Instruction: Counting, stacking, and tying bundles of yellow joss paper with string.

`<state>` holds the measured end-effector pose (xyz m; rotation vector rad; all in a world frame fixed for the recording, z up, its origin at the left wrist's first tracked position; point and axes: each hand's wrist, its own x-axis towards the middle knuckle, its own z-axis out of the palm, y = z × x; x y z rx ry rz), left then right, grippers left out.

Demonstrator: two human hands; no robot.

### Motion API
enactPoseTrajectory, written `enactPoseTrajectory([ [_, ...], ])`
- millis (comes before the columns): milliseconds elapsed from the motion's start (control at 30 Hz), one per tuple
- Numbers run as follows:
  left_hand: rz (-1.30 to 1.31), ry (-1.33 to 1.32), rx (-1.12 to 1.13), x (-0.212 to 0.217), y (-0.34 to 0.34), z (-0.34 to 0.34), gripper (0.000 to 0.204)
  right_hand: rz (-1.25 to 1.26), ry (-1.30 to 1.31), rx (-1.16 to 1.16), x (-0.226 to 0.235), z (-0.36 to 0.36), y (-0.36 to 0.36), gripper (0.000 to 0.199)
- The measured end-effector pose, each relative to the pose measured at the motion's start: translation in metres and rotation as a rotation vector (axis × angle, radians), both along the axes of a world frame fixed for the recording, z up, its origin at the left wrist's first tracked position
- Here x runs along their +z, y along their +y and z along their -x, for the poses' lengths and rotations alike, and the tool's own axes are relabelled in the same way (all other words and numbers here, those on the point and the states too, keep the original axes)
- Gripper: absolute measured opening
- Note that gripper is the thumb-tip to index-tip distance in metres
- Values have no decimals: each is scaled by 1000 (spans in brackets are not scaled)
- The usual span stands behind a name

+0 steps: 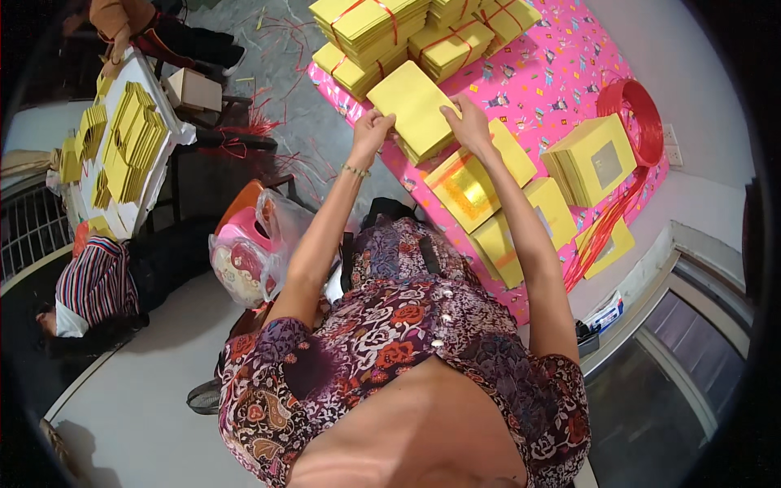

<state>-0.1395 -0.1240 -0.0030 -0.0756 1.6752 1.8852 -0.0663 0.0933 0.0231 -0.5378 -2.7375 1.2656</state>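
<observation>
A thick stack of yellow paper sheets (pixel 413 110) lies tilted on the pink patterned tablecloth (pixel 541 77). My left hand (pixel 372 130) grips the stack's near left edge. My right hand (pixel 469 122) holds its right side, fingers curled over the top. Just below the stack lies a yellow sheet with a gold foil square (pixel 468 187), with more yellow sheets (pixel 521 232) beside it.
Tied bundles of yellow paper (pixel 407 32) pile up at the table's far end. Another yellow stack (pixel 592 163) and a coil of red string (pixel 634 122) sit to the right. A plastic bag (pixel 248 252) stands on the left. Two other people work at a white table (pixel 122 146) with yellow sheets.
</observation>
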Motion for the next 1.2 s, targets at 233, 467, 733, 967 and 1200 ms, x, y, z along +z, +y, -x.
enactPoseTrajectory([
  [233,223,32,27,-52,10,12,20,-137,-295,61,-30,15,5,44],
  [467,268,138,54,-50,14,0,24,-147,-310,86,-40,10,6,44],
  [733,527,446,96,-42,21,-18,43,-143,-438,139,-36,12,6,46],
  [967,656,760,129,-27,22,-23,70,-179,-383,96,-32,11,-8,44],
  [1200,811,1076,-93,-32,24,-19,46,-304,84,5,-20,-33,-4,35],
])
